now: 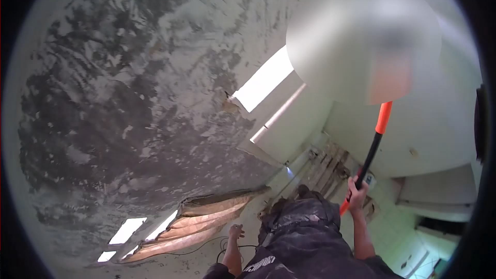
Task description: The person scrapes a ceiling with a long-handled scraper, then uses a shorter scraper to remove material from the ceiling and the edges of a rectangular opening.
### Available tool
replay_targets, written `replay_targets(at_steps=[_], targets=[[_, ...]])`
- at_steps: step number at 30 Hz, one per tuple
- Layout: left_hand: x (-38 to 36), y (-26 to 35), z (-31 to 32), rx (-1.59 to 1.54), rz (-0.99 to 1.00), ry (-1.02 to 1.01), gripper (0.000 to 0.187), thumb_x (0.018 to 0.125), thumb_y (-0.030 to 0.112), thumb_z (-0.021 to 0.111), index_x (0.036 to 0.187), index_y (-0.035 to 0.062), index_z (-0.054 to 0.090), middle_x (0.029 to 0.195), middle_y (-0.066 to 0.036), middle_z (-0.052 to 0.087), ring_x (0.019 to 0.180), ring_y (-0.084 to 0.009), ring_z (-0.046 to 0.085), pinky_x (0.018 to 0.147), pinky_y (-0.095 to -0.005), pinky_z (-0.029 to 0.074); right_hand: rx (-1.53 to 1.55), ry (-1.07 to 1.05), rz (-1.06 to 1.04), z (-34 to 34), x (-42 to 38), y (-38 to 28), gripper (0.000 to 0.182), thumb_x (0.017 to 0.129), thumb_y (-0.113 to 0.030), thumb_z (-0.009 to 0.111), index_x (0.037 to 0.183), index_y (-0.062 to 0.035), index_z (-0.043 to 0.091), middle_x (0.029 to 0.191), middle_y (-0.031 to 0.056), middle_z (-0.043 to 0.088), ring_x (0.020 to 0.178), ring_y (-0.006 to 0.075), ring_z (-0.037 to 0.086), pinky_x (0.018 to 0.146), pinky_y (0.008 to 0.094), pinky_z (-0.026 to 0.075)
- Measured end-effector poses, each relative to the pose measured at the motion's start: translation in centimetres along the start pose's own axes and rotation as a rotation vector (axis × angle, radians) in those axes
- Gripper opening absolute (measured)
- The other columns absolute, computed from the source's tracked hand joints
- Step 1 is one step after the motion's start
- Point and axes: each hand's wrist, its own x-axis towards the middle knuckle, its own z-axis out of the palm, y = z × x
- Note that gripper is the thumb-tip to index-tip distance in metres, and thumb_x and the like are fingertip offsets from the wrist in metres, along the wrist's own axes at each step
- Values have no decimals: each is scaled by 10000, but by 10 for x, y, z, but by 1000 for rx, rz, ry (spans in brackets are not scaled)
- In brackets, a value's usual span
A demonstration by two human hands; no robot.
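Observation:
My right hand [356, 194] is wrapped round the black grip of a long pole [371, 153] with orange sections. The pole slants up and to the right, and its upper end is lost in a blurred round patch. Lower and to the left, my left hand [237, 231] is raised away from the pole, its fingers partly curled and apart, with nothing in it. Between my arms shows my dark clothing [305, 237], with pale marks on it.
A patchy grey and white surface [129, 98] fills the left. Bright window openings [266, 80] and a brown draped cloth [201, 222] lie along its edge. Weathered boards [330, 168] are beyond my body. A dark cable [222, 248] runs near my left hand.

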Motion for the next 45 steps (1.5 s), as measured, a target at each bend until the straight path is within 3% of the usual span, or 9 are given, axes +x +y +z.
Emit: replay_targets(at_steps=[12, 15, 19, 28, 31, 32, 35, 39, 45], targets=[[-1, 77, 26, -174, 297, -64, 517, 906, 445, 547, 1198, 22, 494, 850, -137, 689, 625, -227, 691, 482, -313, 436, -223, 226, 25, -16, -18, 48, 324, 871, -346, 649, 714, -137, 458, 481, -71, 367, 326, 50, 339, 308, 246, 247], [-5, 93, 27, -184, 353, -87, 441, 888, 349, 577, 1136, -15, 557, 848, -149, 690, 660, -243, 691, 553, -332, 547, -227, 248, 56, -16, -38, 52, 325, 868, -335, 655, 709, -139, 451, 485, -64, 382, 329, 52, 347, 311, 246, 245], [18, 71, 31, -129, 410, -111, 546, 898, 468, 538, 1204, 17, 504, 834, -128, 679, 576, -200, 635, 502, -318, 461, -160, 212, 51, -9, -50, 60, 328, 874, -290, 654, 680, -146, 432, 485, -66, 381, 338, 44, 338, 321, 235, 236], [38, 78, 21, 133, 90, -197, 479, 890, 384, 542, 1144, -22, 547, 894, -144, 710, 622, -239, 690, 493, -349, 483, -155, -19, 52, 30, -4, 32, 403, 898, -330, 630, 595, -142, 442, 489, -70, 391, 379, 34, 349, 357, 232, 243], [30, 125, 35, 224, 197, -118, 472, 898, 390, 539, 1124, -23, 560, 873, -136, 708, 641, -231, 689, 504, -338, 487, -200, -117, 35, 35, 16, 18, 437, 892, -354, 628, 586, -73, 491, 510, -62, 427, 462, 44, 403, 426, 244, 272], [33, 140, 41, 154, 219, -93, 438, 887, 444, 566, 1017, 31, 627, 810, -96, 673, 638, -206, 645, 513, -345, 491, -188, -177, 35, 37, 20, 7, 463, 897, -387, 618, 588, -68, 489, 514, -57, 433, 474, 39, 415, 427, 241, 277], [33, 203, 67, -88, 396, -128, 468, 881, 473, 574, 1058, 42, 613, 824, -93, 672, 631, -198, 643, 520, -342, 477, -144, -312, 92, 50, 33, -15, 467, 896, -408, 618, 601, -68, 493, 528, -49, 445, 480, 44, 421, 430, 246, 280], [20, 319, 97, -119, 677, -312, 508, 898, 474, 585, 1139, 26, 580, 921, -81, 655, 820, -185, 645, 716, -330, 497, -78, -462, 70, 67, 55, -26, 492, 922, -456, 568, 627, -68, 501, 545, -48, 435, 501, 45, 406, 451, 241, 289], [-233, 507, 66, -672, 1225, -812, 610, 964, 503, 401, 1377, 58, 344, 1262, -138, 528, 1121, -258, 550, 929, -387, 391, 26, -530, 28, 86, 65, -48, 605, 920, -608, 451, 658, -64, 497, 532, -40, 420, 452, 28, 369, 420, 207, 258]])
